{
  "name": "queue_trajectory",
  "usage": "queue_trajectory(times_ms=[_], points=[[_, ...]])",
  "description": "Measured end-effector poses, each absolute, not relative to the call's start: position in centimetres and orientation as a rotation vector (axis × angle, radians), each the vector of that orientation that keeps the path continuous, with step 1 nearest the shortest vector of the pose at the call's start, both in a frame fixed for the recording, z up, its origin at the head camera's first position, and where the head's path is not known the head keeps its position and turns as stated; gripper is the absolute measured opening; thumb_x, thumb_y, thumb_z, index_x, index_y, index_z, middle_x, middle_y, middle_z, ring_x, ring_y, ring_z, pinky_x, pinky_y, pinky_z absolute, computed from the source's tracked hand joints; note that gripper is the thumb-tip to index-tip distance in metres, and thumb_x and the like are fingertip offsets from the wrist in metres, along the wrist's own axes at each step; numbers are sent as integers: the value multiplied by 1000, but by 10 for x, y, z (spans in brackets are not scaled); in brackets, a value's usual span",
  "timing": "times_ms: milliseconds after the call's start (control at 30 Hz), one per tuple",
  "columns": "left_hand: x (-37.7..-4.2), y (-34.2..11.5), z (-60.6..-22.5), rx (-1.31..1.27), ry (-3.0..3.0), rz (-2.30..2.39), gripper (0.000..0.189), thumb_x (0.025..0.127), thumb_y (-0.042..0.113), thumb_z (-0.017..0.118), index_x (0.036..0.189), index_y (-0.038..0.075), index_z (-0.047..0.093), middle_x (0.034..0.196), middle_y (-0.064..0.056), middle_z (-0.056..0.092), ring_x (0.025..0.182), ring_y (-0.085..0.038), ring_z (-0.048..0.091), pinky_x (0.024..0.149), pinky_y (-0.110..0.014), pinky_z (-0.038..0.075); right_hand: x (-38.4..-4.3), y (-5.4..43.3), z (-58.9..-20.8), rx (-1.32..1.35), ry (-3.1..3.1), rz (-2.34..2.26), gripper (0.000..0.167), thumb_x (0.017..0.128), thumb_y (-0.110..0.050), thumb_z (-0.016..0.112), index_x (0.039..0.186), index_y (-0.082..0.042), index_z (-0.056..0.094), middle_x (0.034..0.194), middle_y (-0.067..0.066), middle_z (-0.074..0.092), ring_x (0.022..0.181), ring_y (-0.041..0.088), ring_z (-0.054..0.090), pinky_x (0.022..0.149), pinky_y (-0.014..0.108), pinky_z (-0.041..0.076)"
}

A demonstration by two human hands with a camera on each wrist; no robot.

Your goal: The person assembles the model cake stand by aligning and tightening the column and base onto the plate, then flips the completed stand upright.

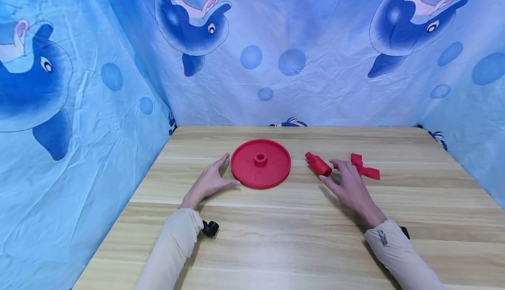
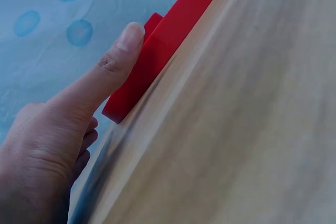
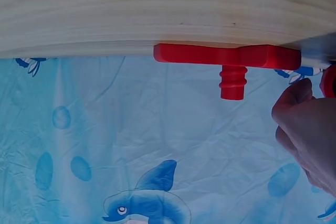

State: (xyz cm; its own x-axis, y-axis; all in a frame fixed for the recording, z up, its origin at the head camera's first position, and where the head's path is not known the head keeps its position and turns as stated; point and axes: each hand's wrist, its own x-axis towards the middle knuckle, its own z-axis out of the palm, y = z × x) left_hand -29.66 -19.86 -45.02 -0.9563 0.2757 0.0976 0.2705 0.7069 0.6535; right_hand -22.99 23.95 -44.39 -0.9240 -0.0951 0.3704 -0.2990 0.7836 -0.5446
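Note:
A round red disc [image 1: 272, 172] with a raised rim and a hollow hub in its middle lies flat on the table. My left hand [image 1: 209, 182] is at its left edge, thumb and fingers spread apart; whether they touch the rim I cannot tell. To the right, a red bottle-shaped piece [image 1: 318, 164] with a narrow stepped end lies on its side. Close to its wide end is my right hand [image 1: 350, 189], thumb and fingers parted. Beyond that hand lies a red piece with flat arms [image 1: 370, 173], partly hidden; its ribbed stem [image 3: 233, 83] shows in the right wrist view.
The pieces lie on a wood-grain table [image 1: 276, 233]. Blue cloth [image 1: 335, 88] printed with dolphins and bubbles hangs behind the table and along both sides. A small black device [image 1: 211, 228] sits at my left wrist.

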Motion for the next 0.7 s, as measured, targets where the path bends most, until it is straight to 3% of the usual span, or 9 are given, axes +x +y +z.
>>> queue_trajectory(times_ms=[200, 467, 700], points=[[-303, -195, -448, 470, 2872, 1090, 126, 68, 74, 84, 165, 17, 28, 166, -5, 34, 152, -32, 29, 116, -60, 33, -237, 238, -443, 255, -2727, 904, 77, 90, -32, 82, 149, 1, 45, 136, 26, 52, 121, 42, 49, 95, 62, 50], [-307, -194, -449, 490, 2864, 1065, 126, 66, 74, 85, 165, 16, 31, 163, -9, 38, 150, -34, 33, 115, -59, 35, -244, 237, -444, 244, -2772, 885, 73, 90, -31, 81, 145, 5, 49, 122, 24, 60, 105, 38, 56, 90, 57, 53], [-310, -195, -450, 505, 2865, 1064, 122, 67, 72, 87, 163, 18, 35, 160, -11, 43, 147, -33, 38, 114, -57, 37, -248, 236, -445, 222, -2781, 875, 71, 89, -31, 82, 141, 6, 51, 120, 24, 61, 104, 38, 56, 87, 55, 54]])
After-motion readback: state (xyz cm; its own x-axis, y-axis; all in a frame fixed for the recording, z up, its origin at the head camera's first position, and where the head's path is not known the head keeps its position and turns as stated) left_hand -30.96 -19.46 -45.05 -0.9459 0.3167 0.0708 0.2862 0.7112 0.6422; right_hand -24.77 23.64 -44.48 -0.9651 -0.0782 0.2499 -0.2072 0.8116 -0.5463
